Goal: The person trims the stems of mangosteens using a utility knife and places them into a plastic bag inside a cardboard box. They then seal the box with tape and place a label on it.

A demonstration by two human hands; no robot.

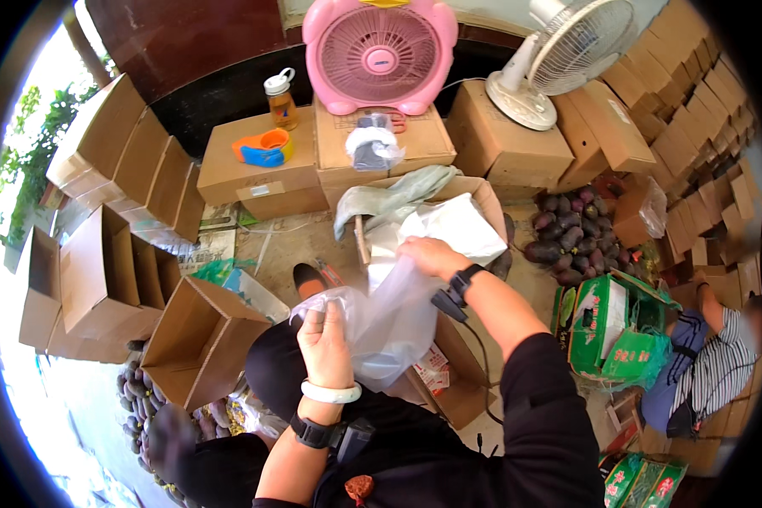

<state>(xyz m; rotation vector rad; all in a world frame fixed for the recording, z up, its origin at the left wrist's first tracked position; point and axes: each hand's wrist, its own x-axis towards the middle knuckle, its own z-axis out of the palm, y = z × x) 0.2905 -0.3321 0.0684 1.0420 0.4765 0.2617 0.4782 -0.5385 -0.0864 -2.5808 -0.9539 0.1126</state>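
Note:
My left hand (322, 343) is closed on a translucent plastic bag (383, 339), its fingers bunched around the plastic. My right hand (427, 258), higher and further right, pinches the same bag, stretched between both hands. Beyond them stands an open carton (491, 212) holding white sheets (449, 220) and a grey-green cloth (402, 182). Below the bag is another open carton (461, 394) with red-and-white items (430, 367) inside, partly hidden by the plastic.
Cartons (114, 279) stand left, others (681, 135) right. A pink fan (379, 59) and white fan (580, 51) sit on boxes. Dark purple oval produce (571, 237) is piled beside green cartons (601, 330). A person in a striped shirt (715, 372) is at right.

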